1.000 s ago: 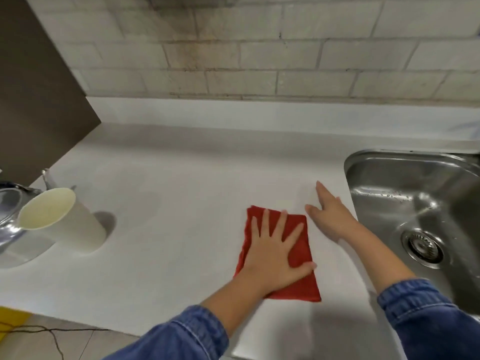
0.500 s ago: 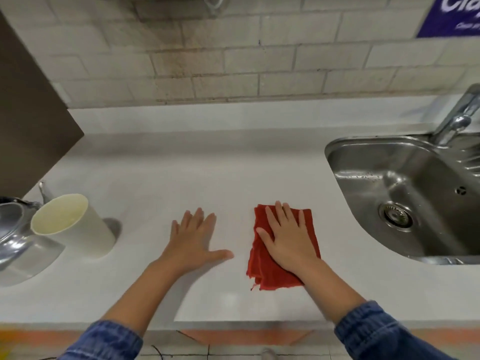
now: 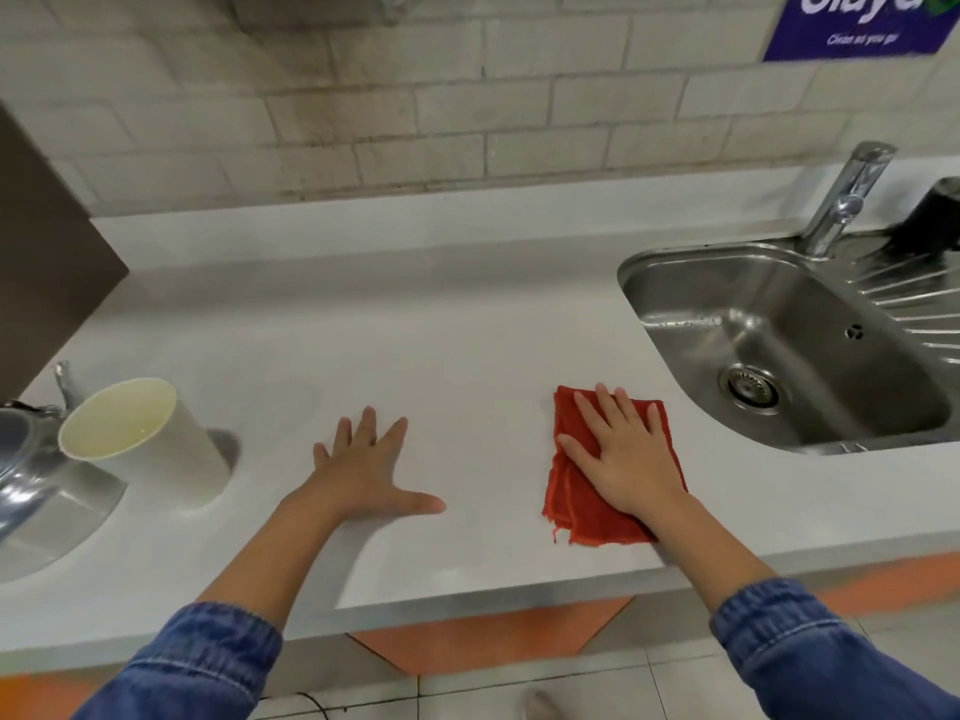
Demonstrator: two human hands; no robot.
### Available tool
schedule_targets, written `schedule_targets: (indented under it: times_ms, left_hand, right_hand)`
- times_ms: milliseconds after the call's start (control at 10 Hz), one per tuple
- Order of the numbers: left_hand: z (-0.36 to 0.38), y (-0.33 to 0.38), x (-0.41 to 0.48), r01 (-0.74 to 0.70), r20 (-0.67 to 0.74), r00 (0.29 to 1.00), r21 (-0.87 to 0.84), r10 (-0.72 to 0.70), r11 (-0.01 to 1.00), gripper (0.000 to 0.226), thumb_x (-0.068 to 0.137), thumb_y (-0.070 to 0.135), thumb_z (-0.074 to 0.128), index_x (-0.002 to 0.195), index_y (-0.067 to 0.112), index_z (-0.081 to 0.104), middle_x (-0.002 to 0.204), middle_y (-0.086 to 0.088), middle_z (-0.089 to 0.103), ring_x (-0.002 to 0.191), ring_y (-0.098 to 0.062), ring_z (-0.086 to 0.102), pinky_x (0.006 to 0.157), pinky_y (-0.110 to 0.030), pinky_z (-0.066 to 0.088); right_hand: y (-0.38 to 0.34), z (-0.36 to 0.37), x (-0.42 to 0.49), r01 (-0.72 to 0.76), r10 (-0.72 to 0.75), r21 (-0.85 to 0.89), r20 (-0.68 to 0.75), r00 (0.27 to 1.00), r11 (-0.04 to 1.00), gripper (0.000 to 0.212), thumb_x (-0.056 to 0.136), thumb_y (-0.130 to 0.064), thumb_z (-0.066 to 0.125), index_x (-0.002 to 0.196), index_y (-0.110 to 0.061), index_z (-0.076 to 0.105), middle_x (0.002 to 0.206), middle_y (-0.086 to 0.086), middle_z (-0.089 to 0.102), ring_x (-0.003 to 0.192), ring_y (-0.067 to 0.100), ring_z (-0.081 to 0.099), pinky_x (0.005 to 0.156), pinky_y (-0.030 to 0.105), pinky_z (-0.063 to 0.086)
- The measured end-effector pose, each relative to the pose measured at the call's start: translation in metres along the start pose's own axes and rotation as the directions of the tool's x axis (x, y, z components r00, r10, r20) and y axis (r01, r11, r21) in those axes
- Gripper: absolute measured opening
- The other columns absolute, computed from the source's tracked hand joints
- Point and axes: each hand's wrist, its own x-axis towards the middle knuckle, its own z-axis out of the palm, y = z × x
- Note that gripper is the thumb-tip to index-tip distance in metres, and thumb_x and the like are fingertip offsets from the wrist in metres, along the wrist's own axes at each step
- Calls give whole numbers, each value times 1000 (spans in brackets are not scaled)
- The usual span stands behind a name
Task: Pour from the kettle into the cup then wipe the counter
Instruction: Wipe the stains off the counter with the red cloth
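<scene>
A red cloth [image 3: 571, 511] lies folded on the white counter [image 3: 415, 345], close to the front edge and just left of the sink. My right hand [image 3: 623, 449] lies flat on top of it, fingers spread, pressing it down. Resting flat and open on the bare counter is my left hand [image 3: 363, 470], left of the cloth. A cream cup [image 3: 150, 449] stands upright at the left. Beside the cup, at the frame's left edge, the shiny metal kettle [image 3: 21, 459] is partly cut off.
A steel sink [image 3: 779, 330] with a tap [image 3: 847, 200] is set in the counter at the right, and a dark object [image 3: 935, 210] stands behind its drainer. A dark panel [image 3: 41, 252] bounds the left. Behind runs a tiled wall with a purple sign [image 3: 857, 23].
One second ago my left hand pressed the cloth. My right hand has taken it over and slid it right toward the sink. My left hand now rests on the bare counter.
</scene>
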Motion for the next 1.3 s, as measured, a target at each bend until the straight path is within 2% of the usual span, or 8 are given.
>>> schedule_targets:
  times_ms: [100,400,700,900,1000,1100,1200,1300]
  left_hand:
    - [0,0,1,4,3,1000,-1,-4,1000,128,59,83,59,154,32,-10,161,-6,-23,148,-34,-20,118,-59,-2]
    - [1,-4,2,14,10,1000,21,-14,1000,130,58,85,57,154,32,-12,161,-7,-24,147,-35,-21,118,-59,-2]
    - [1,-1,6,20,7,1000,8,-20,1000,131,55,86,58,154,33,-10,161,-5,-23,148,-33,-20,119,-58,-1]
    - [-2,2,0,29,26,999,-30,-28,999,130,56,86,58,154,32,-8,161,-6,-22,148,-31,-22,120,-53,-4]
    - [-11,5,-3,70,4,998,-65,-69,995,134,47,91,55,155,34,-3,163,-4,-18,149,-27,-20,120,-49,-6]
    - [-28,8,-12,121,2,993,21,-121,992,118,63,79,61,155,32,5,165,-1,-1,152,-23,-3,121,-45,0]
    - [-54,10,-25,193,50,979,68,-197,979,102,76,67,61,155,27,12,162,0,19,148,-21,22,119,-39,17]
    - [-94,10,-42,253,5,967,58,-254,966,94,81,62,61,155,28,14,161,2,24,146,-20,28,116,-36,26]
  right_hand:
    - [1,-1,14,-8,9,-25,21,1000,1000,80,83,-69,7,152,-29,10,162,5,5,149,25,0,118,53,0]
    - [13,-9,4,295,-290,-26,116,950,955,81,81,-76,4,151,-36,2,161,-4,-4,148,16,-9,119,47,-4]
    - [16,-10,8,282,-281,15,110,953,959,84,78,-78,6,151,-36,6,162,-5,-1,148,16,-8,119,46,-6]
    - [12,-30,13,295,-272,-42,279,921,955,98,67,-84,2,151,-36,3,162,-3,-3,149,18,-4,119,46,-1]
    - [-2,-62,33,322,-226,-135,469,854,937,87,78,-81,24,151,-33,16,160,1,16,146,23,18,118,44,14]
    - [-25,-95,62,426,-228,-232,579,783,874,70,85,-71,36,141,-29,41,146,0,45,132,22,43,107,37,35]
    - [-61,-134,95,531,-298,-297,571,765,794,66,88,-63,43,144,-27,39,151,-5,38,138,19,35,108,34,32]
    - [-106,-181,125,594,-412,-321,482,773,738,62,92,-57,45,145,-26,36,152,-3,37,138,21,35,107,34,31]
